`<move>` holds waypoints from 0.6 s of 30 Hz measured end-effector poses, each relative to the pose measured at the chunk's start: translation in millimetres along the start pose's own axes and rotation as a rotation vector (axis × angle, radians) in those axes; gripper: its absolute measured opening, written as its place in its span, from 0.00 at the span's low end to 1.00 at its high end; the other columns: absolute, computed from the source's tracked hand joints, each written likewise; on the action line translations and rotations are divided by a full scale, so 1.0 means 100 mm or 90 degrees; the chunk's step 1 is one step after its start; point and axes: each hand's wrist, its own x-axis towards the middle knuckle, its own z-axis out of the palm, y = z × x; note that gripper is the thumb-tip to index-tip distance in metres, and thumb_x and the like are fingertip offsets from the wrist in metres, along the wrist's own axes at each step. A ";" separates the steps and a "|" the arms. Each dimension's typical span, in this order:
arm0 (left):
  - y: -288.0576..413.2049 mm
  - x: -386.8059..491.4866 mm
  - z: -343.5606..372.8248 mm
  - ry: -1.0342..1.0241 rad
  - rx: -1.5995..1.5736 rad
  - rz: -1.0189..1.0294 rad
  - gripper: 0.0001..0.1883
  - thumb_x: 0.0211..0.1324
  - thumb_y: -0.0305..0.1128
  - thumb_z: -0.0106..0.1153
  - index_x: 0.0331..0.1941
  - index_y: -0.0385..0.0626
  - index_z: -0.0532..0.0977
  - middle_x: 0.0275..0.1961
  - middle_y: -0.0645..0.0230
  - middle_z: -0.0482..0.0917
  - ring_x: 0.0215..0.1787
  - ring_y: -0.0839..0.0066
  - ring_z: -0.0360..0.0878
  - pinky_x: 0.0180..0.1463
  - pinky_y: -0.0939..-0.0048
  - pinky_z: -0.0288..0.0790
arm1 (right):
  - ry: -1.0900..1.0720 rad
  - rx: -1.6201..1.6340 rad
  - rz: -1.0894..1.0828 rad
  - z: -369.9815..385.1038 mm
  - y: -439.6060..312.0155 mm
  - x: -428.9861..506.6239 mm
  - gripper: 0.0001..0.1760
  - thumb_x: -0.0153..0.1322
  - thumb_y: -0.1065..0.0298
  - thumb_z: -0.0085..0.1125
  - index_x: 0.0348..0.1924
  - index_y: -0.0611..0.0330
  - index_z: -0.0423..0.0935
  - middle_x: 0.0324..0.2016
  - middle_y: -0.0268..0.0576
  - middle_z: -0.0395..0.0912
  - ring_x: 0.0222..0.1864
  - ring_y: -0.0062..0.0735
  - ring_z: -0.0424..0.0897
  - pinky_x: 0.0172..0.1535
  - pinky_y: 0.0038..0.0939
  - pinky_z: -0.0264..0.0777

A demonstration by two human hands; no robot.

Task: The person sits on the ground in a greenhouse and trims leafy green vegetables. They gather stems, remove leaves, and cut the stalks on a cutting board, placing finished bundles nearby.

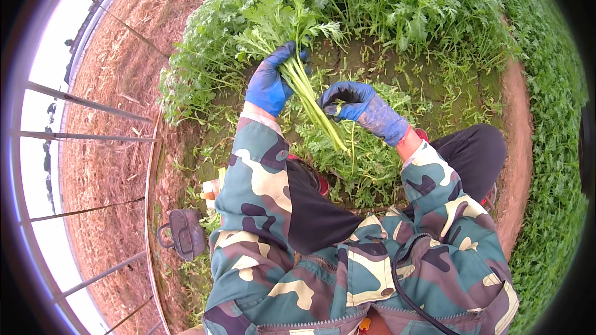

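Note:
My left hand (272, 77), in a blue glove, grips a bunch of leafy green stalks (305, 88) that look like garland chrysanthemum. The feathery leaves (279, 21) spread above the fist, and the pale cut ends (339, 142) point down towards my lap. Close beside the stalks, on their right, is my right hand (356, 107) in a soiled blue glove. Its fingers are curled, with a small green leaf scrap (340, 106) pinched at the tips. Below both hands lies a heap of loose greens (368, 163) on the soil between my legs.
A dense standing crop (386, 0) fills the ground ahead, with another strip (554, 149) on the right past a bare earth ridge (517, 149). At left are a dark handled basket (187, 235), metal frame poles (88, 102) and straw-covered ground (107, 167). Plant scraps litter the soil (447, 83).

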 end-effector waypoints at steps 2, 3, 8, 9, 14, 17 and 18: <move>0.04 -0.01 0.02 -0.016 -0.017 0.027 0.10 0.61 0.27 0.55 0.45 0.39 0.75 0.40 0.56 0.80 0.41 0.61 0.79 0.43 0.56 0.76 | -0.035 -0.002 0.130 -0.11 0.01 -0.10 0.10 0.66 0.76 0.61 0.42 0.64 0.79 0.35 0.36 0.81 0.36 0.20 0.78 0.43 0.22 0.73; 0.06 -0.02 0.03 -0.029 -0.030 0.037 0.10 0.62 0.28 0.54 0.46 0.39 0.74 0.40 0.56 0.79 0.40 0.61 0.78 0.43 0.57 0.76 | -0.058 -0.006 0.201 -0.20 0.03 -0.18 0.10 0.66 0.76 0.61 0.41 0.65 0.79 0.33 0.36 0.81 0.34 0.20 0.79 0.41 0.22 0.74; 0.19 -0.09 0.03 -0.057 -0.094 0.060 0.09 0.64 0.29 0.51 0.47 0.42 0.73 0.52 0.59 0.77 0.43 0.63 0.76 0.41 0.55 0.74 | -0.165 -0.578 0.321 -0.48 0.23 -0.58 0.20 0.64 0.71 0.64 0.50 0.59 0.77 0.39 0.40 0.81 0.41 0.23 0.79 0.43 0.23 0.74; 0.19 -0.09 0.03 -0.066 -0.100 0.056 0.09 0.64 0.28 0.51 0.47 0.42 0.73 0.52 0.59 0.77 0.43 0.63 0.75 0.42 0.55 0.74 | -0.168 -0.777 0.350 -0.47 0.25 -0.63 0.22 0.65 0.72 0.63 0.53 0.58 0.75 0.43 0.42 0.80 0.44 0.24 0.78 0.45 0.23 0.73; 0.13 -0.10 0.05 -0.116 -0.109 0.029 0.11 0.63 0.26 0.51 0.48 0.39 0.72 0.52 0.57 0.74 0.43 0.65 0.73 0.45 0.58 0.73 | 0.080 -0.192 0.075 -0.26 0.14 -0.47 0.26 0.66 0.79 0.60 0.58 0.56 0.71 0.50 0.37 0.76 0.49 0.20 0.76 0.51 0.22 0.71; 0.08 -0.06 0.05 -0.073 -0.076 0.020 0.09 0.62 0.26 0.53 0.46 0.39 0.74 0.47 0.57 0.77 0.42 0.64 0.75 0.44 0.56 0.74 | 0.098 -0.070 -0.043 -0.03 0.02 -0.25 0.25 0.67 0.81 0.58 0.57 0.58 0.72 0.50 0.36 0.76 0.49 0.19 0.75 0.51 0.22 0.71; 0.07 -0.05 0.04 -0.050 -0.070 0.019 0.08 0.62 0.27 0.53 0.44 0.40 0.75 0.45 0.56 0.78 0.40 0.62 0.77 0.43 0.55 0.75 | 0.078 -0.077 -0.061 0.05 0.01 -0.16 0.24 0.67 0.81 0.58 0.57 0.59 0.72 0.51 0.36 0.76 0.49 0.19 0.75 0.52 0.22 0.71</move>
